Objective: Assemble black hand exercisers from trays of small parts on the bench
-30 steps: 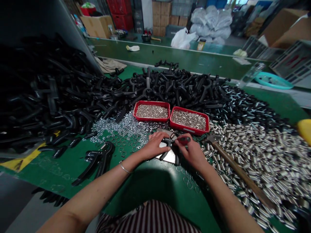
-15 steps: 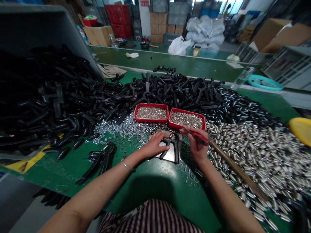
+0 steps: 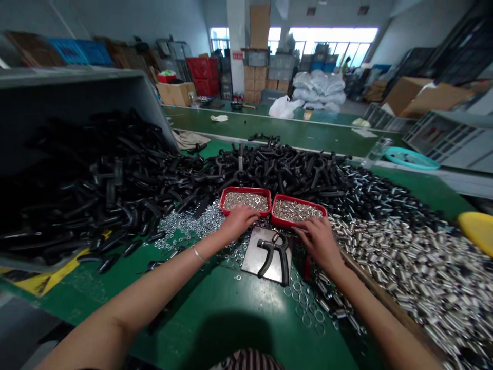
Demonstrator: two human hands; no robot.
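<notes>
A black forked plastic part (image 3: 274,255) lies on a square metal plate (image 3: 252,252) in front of me. My left hand (image 3: 239,222) is at the front edge of the left red tray (image 3: 221,201), which holds tiny metal pieces; its fingers are pressed together, and anything between them is too small to make out. My right hand (image 3: 316,237) is by the front edge of the right red tray (image 3: 274,218), full of small pins, its fingers closed on something I cannot make out. Red-handled pliers (image 3: 307,268) lie below the right hand.
Black plastic parts (image 3: 269,169) are heaped behind the trays and spill from a grey bin (image 3: 154,110) at left. Metal sleeves (image 3: 416,262) cover the right side, beside a wooden handle (image 3: 379,298). Thin rings (image 3: 304,303) lie near the plate.
My left hand has left the black part and moved up to the left tray. The right hand has let go of the red pliers. The view has tilted upward.
</notes>
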